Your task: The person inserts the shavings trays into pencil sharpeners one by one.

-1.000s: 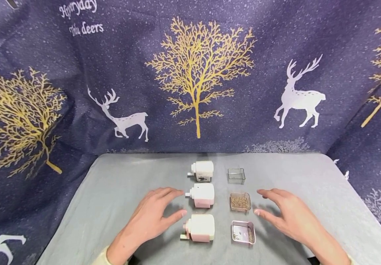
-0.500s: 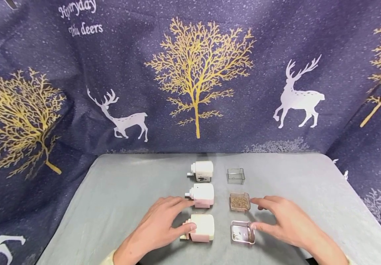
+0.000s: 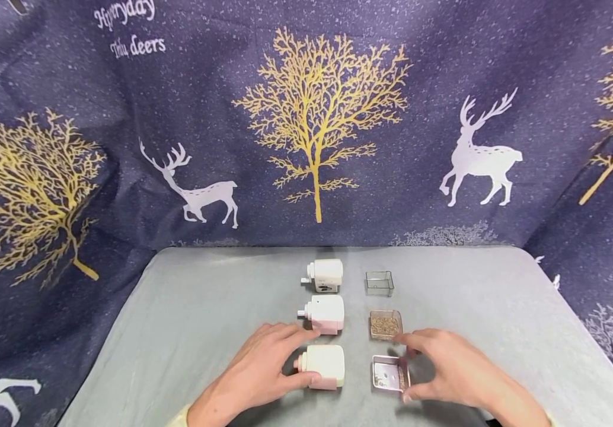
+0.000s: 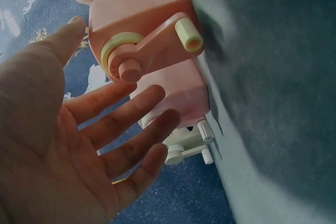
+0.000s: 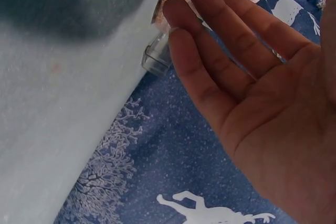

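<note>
Three crank pencil sharpeners stand in a column: a cream and pink sharpener [image 3: 325, 365] nearest, a white and pink sharpener [image 3: 329, 311] in the middle, a white sharpener [image 3: 328, 274] farthest. My left hand [image 3: 266, 365] spreads around the nearest one, thumb at its near side and forefinger at its far side. The left wrist view shows its pink crank [image 4: 157, 43] between thumb and fingers. My right hand [image 3: 453, 365] curves loosely around the nearest shavings drawer [image 3: 389, 373], pinkish with some shavings inside. Its thumb is at the near corner, its fingertips by the far corner.
Behind that drawer sit a brownish drawer [image 3: 386, 325] full of shavings and a clear grey drawer [image 3: 380, 283]. Everything rests on a grey-covered table [image 3: 205, 296]. A dark blue cloth [image 3: 285, 231] with deer and trees hangs behind it.
My left hand has moved right and nearer, onto the nearest sharpener. The right hand has come left and nearer, from beside the drawers to the nearest one. Sharpeners and drawers stay put.
</note>
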The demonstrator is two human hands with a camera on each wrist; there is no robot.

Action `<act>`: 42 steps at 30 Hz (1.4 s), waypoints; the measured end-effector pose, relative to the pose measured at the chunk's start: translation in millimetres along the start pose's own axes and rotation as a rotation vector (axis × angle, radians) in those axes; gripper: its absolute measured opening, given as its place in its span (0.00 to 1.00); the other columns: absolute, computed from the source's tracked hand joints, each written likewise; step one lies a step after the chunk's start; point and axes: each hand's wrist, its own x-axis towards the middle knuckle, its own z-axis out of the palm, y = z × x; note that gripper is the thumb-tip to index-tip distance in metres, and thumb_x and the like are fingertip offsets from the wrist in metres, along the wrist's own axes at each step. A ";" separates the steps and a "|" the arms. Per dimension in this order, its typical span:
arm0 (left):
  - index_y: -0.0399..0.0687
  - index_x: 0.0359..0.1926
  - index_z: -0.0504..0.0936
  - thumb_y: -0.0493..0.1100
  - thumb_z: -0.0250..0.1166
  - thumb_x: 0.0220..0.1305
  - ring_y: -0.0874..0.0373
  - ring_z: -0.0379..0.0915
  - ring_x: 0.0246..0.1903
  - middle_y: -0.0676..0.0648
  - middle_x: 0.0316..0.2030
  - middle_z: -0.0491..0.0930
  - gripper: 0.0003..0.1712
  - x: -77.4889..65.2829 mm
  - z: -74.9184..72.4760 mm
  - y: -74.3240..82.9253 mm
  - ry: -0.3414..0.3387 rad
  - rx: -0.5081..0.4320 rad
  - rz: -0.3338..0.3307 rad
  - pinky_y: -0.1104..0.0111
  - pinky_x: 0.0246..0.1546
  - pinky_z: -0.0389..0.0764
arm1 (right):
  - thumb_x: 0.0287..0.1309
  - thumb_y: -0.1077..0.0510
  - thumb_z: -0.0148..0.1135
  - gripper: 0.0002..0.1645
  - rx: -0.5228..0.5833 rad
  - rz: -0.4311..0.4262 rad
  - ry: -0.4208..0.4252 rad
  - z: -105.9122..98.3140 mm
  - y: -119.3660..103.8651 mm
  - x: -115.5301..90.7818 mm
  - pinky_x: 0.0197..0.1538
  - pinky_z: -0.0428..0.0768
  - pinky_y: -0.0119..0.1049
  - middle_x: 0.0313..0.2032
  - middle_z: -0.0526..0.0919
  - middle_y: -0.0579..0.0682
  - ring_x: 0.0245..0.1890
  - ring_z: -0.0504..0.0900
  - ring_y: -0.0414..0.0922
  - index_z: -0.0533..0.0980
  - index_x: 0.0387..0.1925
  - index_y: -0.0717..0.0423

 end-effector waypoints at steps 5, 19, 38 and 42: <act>0.62 0.65 0.74 0.75 0.55 0.59 0.62 0.72 0.51 0.62 0.52 0.76 0.39 -0.2 2.6 0.7 -0.001 0.000 0.011 0.58 0.54 0.71 | 0.33 0.26 0.71 0.50 0.030 -0.009 -0.039 4.4 -1.5 0.6 0.47 0.80 0.47 0.36 0.79 0.27 0.41 0.79 0.37 0.77 0.56 0.51; 0.60 0.61 0.77 0.73 0.59 0.58 0.65 0.73 0.48 0.61 0.49 0.79 0.37 -0.1 5.1 1.1 0.026 -0.024 0.061 0.61 0.51 0.74 | 0.35 0.28 0.72 0.34 0.023 -0.012 -0.103 12.0 -2.1 -0.3 0.38 0.82 0.42 0.33 0.78 0.29 0.34 0.77 0.33 0.75 0.41 0.42; 0.61 0.60 0.78 0.73 0.59 0.58 0.71 0.66 0.31 0.68 0.28 0.69 0.35 1.1 4.9 2.6 0.018 -0.043 0.047 0.64 0.44 0.75 | 0.34 0.38 0.77 0.29 0.010 -0.056 -0.040 15.7 1.4 1.4 0.29 0.77 0.34 0.29 0.74 0.29 0.28 0.71 0.30 0.73 0.37 0.41; 0.62 0.60 0.77 0.73 0.58 0.59 0.72 0.65 0.29 0.68 0.28 0.69 0.34 0.7 4.4 2.9 0.002 -0.060 0.035 0.65 0.43 0.75 | 0.34 0.37 0.77 0.29 0.008 -0.059 -0.030 16.5 0.7 2.0 0.29 0.77 0.33 0.29 0.75 0.29 0.28 0.71 0.29 0.74 0.37 0.42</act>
